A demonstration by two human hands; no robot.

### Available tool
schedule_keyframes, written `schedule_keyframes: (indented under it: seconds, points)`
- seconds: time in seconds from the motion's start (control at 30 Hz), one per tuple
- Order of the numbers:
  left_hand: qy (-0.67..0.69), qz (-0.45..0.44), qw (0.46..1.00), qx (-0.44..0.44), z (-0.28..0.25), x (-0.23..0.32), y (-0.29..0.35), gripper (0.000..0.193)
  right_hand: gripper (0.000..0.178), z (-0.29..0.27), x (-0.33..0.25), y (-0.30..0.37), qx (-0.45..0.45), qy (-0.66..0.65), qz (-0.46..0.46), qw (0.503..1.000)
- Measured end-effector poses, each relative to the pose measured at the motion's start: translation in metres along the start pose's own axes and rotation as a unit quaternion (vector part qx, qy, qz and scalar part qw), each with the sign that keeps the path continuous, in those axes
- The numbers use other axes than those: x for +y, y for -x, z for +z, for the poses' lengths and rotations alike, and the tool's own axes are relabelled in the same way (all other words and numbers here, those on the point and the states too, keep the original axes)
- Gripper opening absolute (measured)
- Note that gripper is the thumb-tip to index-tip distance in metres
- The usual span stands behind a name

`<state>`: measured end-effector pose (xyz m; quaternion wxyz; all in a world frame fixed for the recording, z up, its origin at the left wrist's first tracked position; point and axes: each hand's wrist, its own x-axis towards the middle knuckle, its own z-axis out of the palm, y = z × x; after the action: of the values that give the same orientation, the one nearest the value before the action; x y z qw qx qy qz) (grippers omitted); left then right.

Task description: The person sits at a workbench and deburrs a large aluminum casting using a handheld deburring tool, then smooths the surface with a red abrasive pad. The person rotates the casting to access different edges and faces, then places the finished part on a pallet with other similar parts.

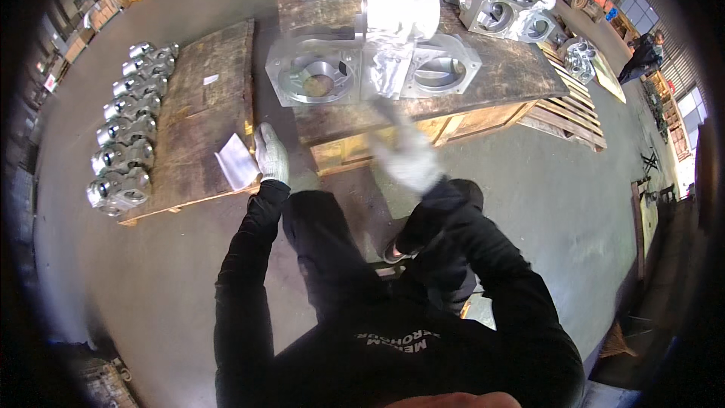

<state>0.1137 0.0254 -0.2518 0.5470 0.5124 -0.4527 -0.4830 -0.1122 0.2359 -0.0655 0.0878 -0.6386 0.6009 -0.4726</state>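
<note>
My left hand [273, 154], in a pale knit glove, is beside the right edge of a low wooden board, with its fingers stretched out. Against its inner side lies a bent, pale silvery sheet [238, 163]; whether the hand touches it I cannot tell. My right hand [408, 160], gloved alike, is smeared by motion before the nearer crate's edge. A dark narrow strip [387, 111] juts from its fingers, too blurred to name. Just beyond stands a large silvery metal casting [316, 75] with round bored openings, joined to or beside another bored block [442, 74].
Several small castings [124, 155] line the left side of the low wooden board [200, 106]. More bored castings [491, 15] crowd the far end of the wooden crate [498, 83]. A slatted pallet [563, 109] sits at its right. Another person [643, 57] is at the far right.
</note>
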Motion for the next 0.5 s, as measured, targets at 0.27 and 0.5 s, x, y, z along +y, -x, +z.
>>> schedule_keyframes:
  seconds: [0.27,0.5]
  points:
    - [-0.295,0.152,0.943,-0.010,-0.051,0.142,0.062,0.056,0.046,-0.178,0.187,0.271,0.316,-0.060,0.369,0.872]
    - [-0.168,0.316,0.933,-0.035,0.012,0.198,0.055,0.055,0.053,-0.112,0.263,0.515,0.216,-0.032,0.630,0.745]
